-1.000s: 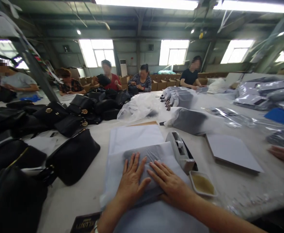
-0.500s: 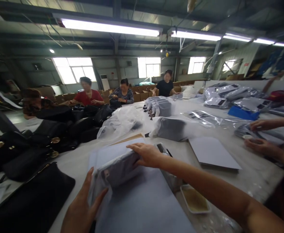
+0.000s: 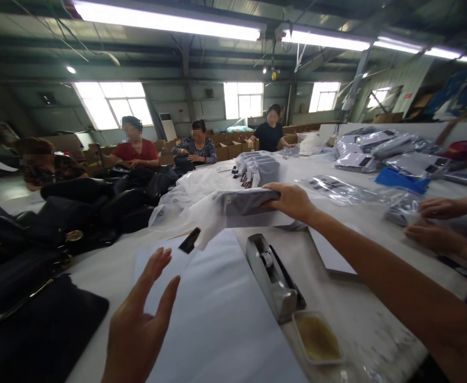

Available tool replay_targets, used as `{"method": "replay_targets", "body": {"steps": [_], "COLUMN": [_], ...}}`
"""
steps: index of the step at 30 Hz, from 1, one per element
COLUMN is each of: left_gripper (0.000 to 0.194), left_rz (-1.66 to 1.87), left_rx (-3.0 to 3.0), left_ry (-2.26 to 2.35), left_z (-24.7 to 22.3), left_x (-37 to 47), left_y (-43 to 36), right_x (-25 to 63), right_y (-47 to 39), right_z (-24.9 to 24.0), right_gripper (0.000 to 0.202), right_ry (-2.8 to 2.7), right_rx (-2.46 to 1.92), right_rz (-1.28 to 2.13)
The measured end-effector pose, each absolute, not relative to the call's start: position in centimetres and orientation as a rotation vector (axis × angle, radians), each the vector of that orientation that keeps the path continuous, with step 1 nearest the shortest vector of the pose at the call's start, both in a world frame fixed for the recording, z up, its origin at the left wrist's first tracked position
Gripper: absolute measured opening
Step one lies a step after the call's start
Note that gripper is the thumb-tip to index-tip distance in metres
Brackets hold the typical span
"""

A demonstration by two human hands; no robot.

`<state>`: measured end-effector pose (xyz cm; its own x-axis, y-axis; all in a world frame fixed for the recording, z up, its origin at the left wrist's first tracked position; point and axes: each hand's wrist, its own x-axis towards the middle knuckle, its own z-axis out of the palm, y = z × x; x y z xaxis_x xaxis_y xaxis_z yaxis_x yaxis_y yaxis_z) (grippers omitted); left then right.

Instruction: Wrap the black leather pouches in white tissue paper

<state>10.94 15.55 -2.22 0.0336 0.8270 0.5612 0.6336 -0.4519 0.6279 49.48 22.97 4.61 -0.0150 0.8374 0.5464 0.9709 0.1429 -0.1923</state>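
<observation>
My right hand (image 3: pixel 291 202) grips the right end of a dark bag wrapped in a whitish, see-through cover (image 3: pixel 243 207), holding it over the far side of the table. The cover's loose end droops to the left, and a black tag (image 3: pixel 189 241) hangs there. My left hand (image 3: pixel 140 314) is raised with thumb and fingers apart, holding nothing. Beneath it lies a stack of white paper sheets (image 3: pixel 209 308). A grey tape dispenser (image 3: pixel 271 279) stands right of the paper, with a small tub of yellowish stuff (image 3: pixel 317 338) in front of it.
Black handbags (image 3: pixel 30 229) pile up on the left. Wrapped bags (image 3: pixel 263 167) stand in a row beyond my right hand. Plastic-packed goods (image 3: pixel 381 146) are heaped at the back right. A co-worker's hands (image 3: pixel 436 218) work at the right edge; several people sit or stand across the table.
My right hand has carried the wrapped bag up and away from me, off the paper. My left hand has let go of it. The tape dispenser is now uncovered.
</observation>
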Motion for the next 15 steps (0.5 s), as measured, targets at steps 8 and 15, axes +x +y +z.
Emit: {"method": "replay_targets", "body": {"steps": [8, 15], "left_gripper": [0.05, 0.046], "left_rz": [1.223, 1.184], "left_rx": [2.006, 1.866], "left_ry": [1.39, 1.445], "left_z": [-4.1, -7.2], "left_x": [10.8, 9.2], "left_y": [14.1, 12.8], "right_x": [60.0, 55.4], "right_y": [23.9, 19.4], "right_z": [-0.9, -6.8], "right_gripper": [0.041, 0.035], "right_ry": [-1.865, -1.9], "right_rx": [-2.186, -1.889], "right_rz": [-0.156, -0.436]}}
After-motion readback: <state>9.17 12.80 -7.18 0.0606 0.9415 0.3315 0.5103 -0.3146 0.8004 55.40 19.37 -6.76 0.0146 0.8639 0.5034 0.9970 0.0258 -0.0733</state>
